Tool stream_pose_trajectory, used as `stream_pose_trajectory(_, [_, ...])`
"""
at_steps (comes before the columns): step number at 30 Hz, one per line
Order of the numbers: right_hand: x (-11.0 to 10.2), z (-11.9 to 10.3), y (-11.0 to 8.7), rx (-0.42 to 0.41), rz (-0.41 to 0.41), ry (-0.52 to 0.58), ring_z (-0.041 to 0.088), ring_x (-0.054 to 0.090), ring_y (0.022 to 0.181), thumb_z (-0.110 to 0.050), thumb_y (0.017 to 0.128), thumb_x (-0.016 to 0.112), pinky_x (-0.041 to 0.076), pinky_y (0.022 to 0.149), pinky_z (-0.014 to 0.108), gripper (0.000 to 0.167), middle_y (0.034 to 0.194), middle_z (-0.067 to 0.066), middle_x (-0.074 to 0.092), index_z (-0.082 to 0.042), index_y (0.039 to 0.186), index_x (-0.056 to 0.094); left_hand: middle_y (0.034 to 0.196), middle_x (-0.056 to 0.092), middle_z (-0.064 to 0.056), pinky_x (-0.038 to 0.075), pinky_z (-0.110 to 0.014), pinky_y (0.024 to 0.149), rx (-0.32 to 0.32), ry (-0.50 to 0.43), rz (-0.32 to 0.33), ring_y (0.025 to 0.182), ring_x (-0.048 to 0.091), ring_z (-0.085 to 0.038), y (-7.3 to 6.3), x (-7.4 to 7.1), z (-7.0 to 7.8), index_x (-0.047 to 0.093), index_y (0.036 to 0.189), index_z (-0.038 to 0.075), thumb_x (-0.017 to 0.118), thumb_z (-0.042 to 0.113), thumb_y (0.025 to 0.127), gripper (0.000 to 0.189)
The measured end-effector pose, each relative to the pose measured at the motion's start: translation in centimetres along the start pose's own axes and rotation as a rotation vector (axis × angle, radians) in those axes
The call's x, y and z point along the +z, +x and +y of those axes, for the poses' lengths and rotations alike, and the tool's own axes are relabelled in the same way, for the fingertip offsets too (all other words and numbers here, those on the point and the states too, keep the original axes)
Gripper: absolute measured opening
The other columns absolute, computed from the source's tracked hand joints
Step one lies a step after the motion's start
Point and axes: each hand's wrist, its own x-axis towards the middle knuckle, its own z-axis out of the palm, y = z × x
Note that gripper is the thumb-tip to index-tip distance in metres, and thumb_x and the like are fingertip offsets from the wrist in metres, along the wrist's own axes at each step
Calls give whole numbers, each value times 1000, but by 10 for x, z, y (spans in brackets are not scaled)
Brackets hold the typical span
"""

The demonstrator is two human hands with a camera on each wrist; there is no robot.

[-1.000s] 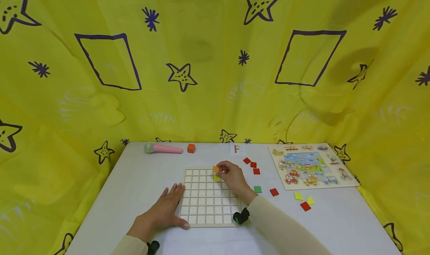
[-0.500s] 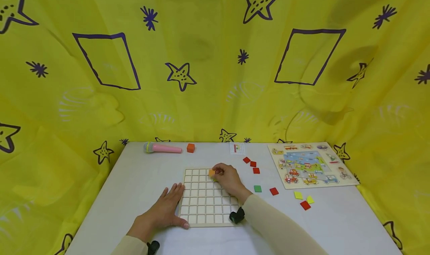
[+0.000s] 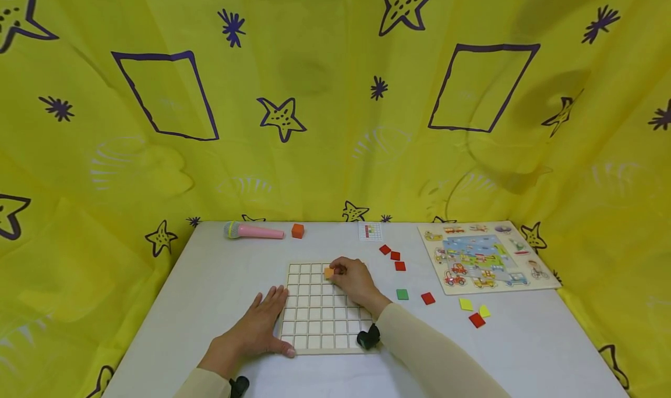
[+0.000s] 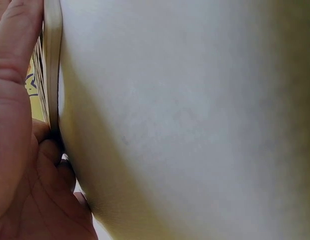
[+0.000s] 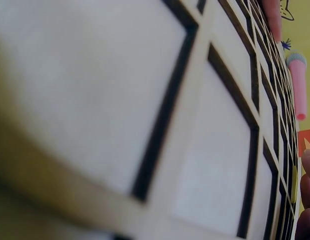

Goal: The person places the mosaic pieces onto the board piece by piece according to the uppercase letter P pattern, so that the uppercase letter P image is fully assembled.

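Orange tile (image 3: 328, 273) is pinched between the thumb and index finger of the right hand (image 3: 355, 278), over the second row from the far edge of the pale wooden grid board (image 3: 315, 315); whether it touches the board cannot be told. Left hand (image 3: 255, 328) rests at the board's near-left corner: fingers extended along the left edge, thumb spread away from them at the near edge. Right wrist view shows a yellow tile (image 5: 294, 184) on the board beside the right fingers. On the white worktop (image 3: 220, 275), beyond the board, lie a pink toy microphone (image 3: 257, 231), a red-orange cube (image 3: 297, 231) and a printed grid card (image 3: 370, 231). To the board's right: three red tiles (image 3: 395, 256) in a loose row, one green tile (image 3: 402, 294), a further red tile (image 3: 428, 298) near it, then two yellow pieces (image 3: 466, 304), one with a rounded edge, near another red tile (image 3: 476, 320). Vehicle picture board (image 3: 461, 290) occupies the far-right corner. Patterned yellow cloth (image 3: 325, 176) hangs behind.
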Motion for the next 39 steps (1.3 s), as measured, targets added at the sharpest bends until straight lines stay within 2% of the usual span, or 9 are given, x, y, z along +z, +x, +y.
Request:
stream_pose_trajectory(2, [1, 1, 1, 2, -3, -29, 16, 53, 80, -9, 93, 79, 34, 125, 58, 15, 85, -3, 65, -10, 107, 74, 175, 21, -19, 8, -62, 132, -4, 1, 0, 164, 13, -39, 0, 0, 1, 25, 166, -1, 90, 69, 63, 140])
stream_pose_trajectory(7, [2, 1, 1, -5, -22, -82, 16, 57, 87, -10, 92, 80, 43, 114, 55, 17, 91, -2, 69, -11, 108, 77, 175, 22, -19, 9, -61, 132, -13, 0, -1, 164, 14, -38, -1, 0, 2, 25, 166, 0, 91, 68, 63, 140])
stream_pose_trajectory(12, [2, -1, -1, -36, -43, -131, 22, 65, 97, -12, 92, 81, 44, 114, 54, 19, 101, 2, 75, -11, 110, 78, 174, 23, -20, 9, -62, 132, -10, -4, -1, 164, 14, -40, -2, -1, 3, 26, 165, -1, 91, 67, 63, 139])
stream_pose_trajectory(19, [1, -2, -3, -47, -41, -159, 27, 67, 102, -12, 92, 81, 34, 125, 57, 19, 105, 6, 75, -9, 111, 79, 175, 23, -18, 9, -61, 132, -17, -3, -5, 164, 15, -38, -2, 1, 3, 26, 166, 0, 91, 67, 63, 139])
stream_pose_trajectory(24, [1, -3, -1, -43, -44, -174, 24, 66, 100, -12, 92, 81, 47, 110, 52, 18, 103, 4, 75, -10, 110, 80, 175, 22, -17, 9, -61, 133, -18, -1, -7, 164, 14, -38, -1, 1, 2, 25, 166, 1, 91, 68, 63, 139])
stream_pose_trajectory(28, [0, -4, -1, -31, -55, -185, 21, 63, 98, -14, 92, 81, 50, 96, 45, 19, 102, 2, 74, -11, 111, 80, 175, 22, -17, 9, -61, 133, -20, -2, -6, 164, 14, -37, -1, 1, 2, 25, 166, 1, 91, 68, 63, 139])
stream_pose_trajectory(39, [-1, -5, -1, 2, -57, -142, 23, 62, 103, -13, 92, 82, 52, 97, 45, 21, 106, 4, 73, -10, 112, 79, 175, 23, -18, 9, -62, 132, -12, -5, 0, 164, 14, -38, -1, 0, 3, 26, 166, 0, 91, 68, 63, 139])
